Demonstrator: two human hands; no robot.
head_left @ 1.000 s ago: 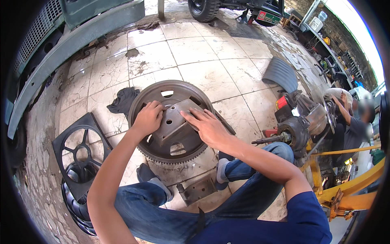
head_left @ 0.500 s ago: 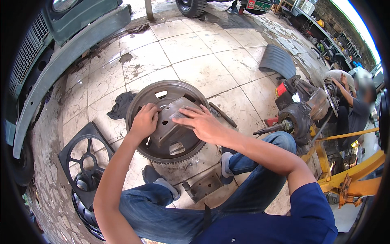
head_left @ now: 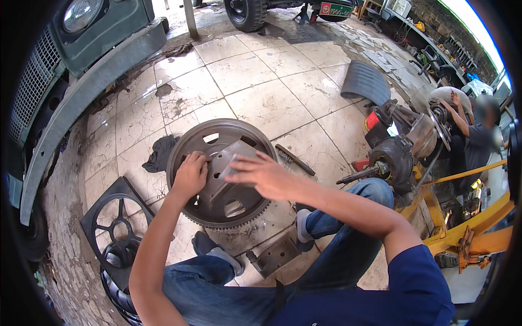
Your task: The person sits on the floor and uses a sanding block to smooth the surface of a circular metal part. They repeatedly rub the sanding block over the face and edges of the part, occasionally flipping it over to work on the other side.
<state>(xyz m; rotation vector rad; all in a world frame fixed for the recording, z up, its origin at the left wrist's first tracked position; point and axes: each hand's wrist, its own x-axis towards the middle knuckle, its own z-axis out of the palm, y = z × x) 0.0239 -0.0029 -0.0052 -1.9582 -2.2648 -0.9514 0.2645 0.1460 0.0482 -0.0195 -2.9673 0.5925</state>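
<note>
A large round steel flywheel with a toothed rim lies on the tiles in front of me. On top of it rests a flat, roughly rectangular metal plate with round holes. My left hand grips the plate's left edge, its fingers curled. Over the plate's right part is my right hand, smeared by motion with its fingers partly spread. A greyish patch shows under its fingertips; whether it is a held sheet or the plate's surface I cannot make out.
Between my feet sits another holed metal plate. A brush-like tool and dark cloth flank the flywheel. A black fan shroud is at left, an axle assembly on a yellow stand at right. Beyond it sits another person.
My right hand has shifted slightly left and down over the plate and is now blurred. My left hand keeps its grip on the plate. The whole view has tilted a little.
</note>
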